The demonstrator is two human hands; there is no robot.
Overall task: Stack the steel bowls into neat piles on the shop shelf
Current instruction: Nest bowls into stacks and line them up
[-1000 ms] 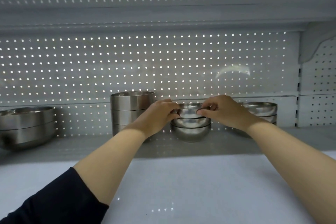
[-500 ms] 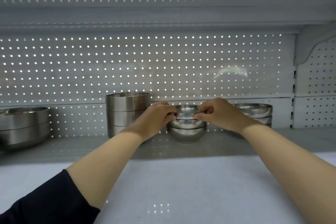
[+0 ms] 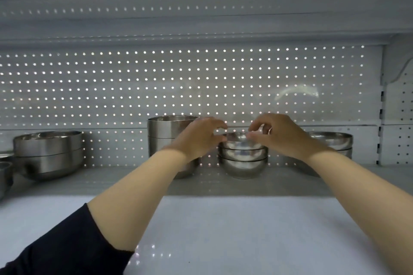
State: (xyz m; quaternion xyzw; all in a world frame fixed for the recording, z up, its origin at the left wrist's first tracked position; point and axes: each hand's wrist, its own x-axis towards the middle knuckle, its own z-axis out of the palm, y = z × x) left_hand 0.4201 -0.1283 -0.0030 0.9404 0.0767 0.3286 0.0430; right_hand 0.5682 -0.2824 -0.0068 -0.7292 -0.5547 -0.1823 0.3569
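Observation:
A pile of three small round steel bowls (image 3: 243,158) stands in the middle of the grey shelf (image 3: 134,182), against the perforated back panel. My left hand (image 3: 199,137) hovers at the pile's left side, fingers loosely spread, thumb close to the top bowl's rim. At the right side, my right hand (image 3: 277,134) has its fingertips, which are blurred, just over the same rim. Neither hand grips the bowl.
A taller stack of straight-sided bowls (image 3: 167,134) stands just left of my left hand. Two large nested bowls (image 3: 48,154) sit further left, with small bowls (image 3: 4,174) at the frame's edge. Another low pile (image 3: 335,143) is behind my right wrist. A white counter (image 3: 223,230) lies in front.
Both hands pinched the top bowl's rim and set it down on the pile. Their fingers have since let go and lifted slightly off the rim.

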